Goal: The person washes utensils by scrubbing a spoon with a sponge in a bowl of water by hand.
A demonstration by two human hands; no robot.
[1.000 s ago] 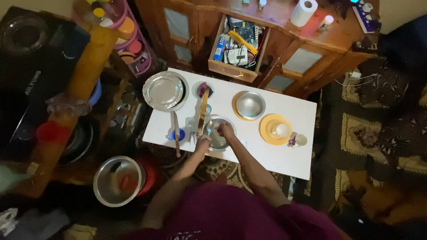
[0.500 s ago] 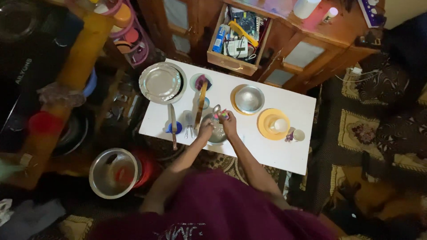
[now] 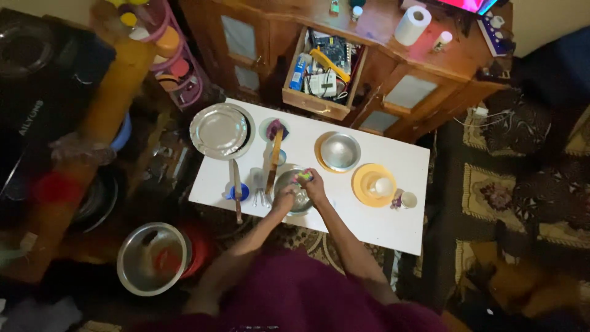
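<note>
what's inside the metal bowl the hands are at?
Right hand holds a small green-pink item over the metal bowl; left hand grips its near rim. Both hands cover the bowl's bottom, so contents can't be told.

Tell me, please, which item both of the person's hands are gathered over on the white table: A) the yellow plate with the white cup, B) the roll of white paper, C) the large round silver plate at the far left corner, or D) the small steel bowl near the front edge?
D: both the left hand and the right hand are at the small steel bowl near the front edge of the white table, the right one holding something small and colourful that is too small to identify.
</note>
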